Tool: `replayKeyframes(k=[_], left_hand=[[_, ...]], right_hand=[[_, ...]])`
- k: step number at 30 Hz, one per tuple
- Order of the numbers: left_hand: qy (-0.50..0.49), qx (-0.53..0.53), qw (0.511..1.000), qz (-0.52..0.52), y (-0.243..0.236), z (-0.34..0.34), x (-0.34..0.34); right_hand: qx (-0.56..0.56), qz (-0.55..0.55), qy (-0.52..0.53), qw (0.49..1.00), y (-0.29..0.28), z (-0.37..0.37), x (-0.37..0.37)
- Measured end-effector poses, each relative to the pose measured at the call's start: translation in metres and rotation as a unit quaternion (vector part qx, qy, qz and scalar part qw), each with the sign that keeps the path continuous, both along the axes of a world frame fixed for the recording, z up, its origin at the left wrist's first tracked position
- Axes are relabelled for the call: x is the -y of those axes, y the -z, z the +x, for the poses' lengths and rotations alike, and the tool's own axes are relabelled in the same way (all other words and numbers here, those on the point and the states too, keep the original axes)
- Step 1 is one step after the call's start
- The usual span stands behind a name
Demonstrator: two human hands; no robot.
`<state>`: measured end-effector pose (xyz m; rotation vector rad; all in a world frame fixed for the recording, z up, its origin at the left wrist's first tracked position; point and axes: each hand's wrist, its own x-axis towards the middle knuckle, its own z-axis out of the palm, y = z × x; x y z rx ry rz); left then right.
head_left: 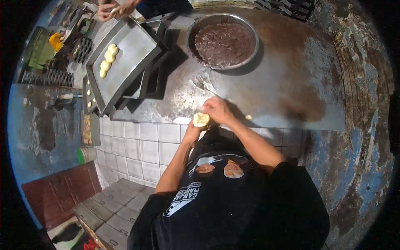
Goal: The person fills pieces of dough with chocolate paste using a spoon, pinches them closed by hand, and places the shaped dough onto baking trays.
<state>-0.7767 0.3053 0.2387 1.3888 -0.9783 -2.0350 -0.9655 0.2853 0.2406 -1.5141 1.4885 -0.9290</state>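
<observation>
A pale round piece of dough (201,119) sits in my left hand (193,130) at the near edge of the metal worktop (291,83). My right hand (217,109) rests over the dough from the right, fingers curled on it. A small bit of dough (248,117) lies on the worktop just right of my hands. Farther back stands a round metal pan (250,52) filled with dark brown paste (225,43). To the left, a tilted baking tray (133,54) carries several shaped dough pieces (108,58) in a row.
Another person's hands (114,9) work at the far left corner beyond the tray. A lower tray (88,100) with small dough bits and a tray of browned pieces (87,129) sit left. Dark moulds (81,50) lie far left. White tiles (137,146) face the counter.
</observation>
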Motion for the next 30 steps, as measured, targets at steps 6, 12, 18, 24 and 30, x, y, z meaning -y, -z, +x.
replayKeyframes(k=[6,12,18,24,30], left_hand=[[0.038,-0.002,0.987,-0.159,-0.051,0.019,0.109],[0.079,0.139,0.941,-0.298,-0.072,0.029,0.195],[0.107,0.111,0.951,-0.268,-0.068,-0.005,0.25],[0.103,0.204,0.865,-0.447,-0.057,-0.011,0.274],[0.025,0.171,0.934,-0.314,-0.043,-0.046,0.262]], right_hand=[[-0.44,-0.083,0.005,0.894,0.078,-0.019,0.055],[-0.16,-0.036,0.033,0.986,-0.064,-0.043,0.097],[-0.449,0.09,-0.107,0.882,-0.088,-0.09,0.195],[-0.136,0.017,-0.122,0.983,-0.03,-0.133,0.208],[0.103,0.151,0.005,0.983,-0.062,-0.079,0.171]])
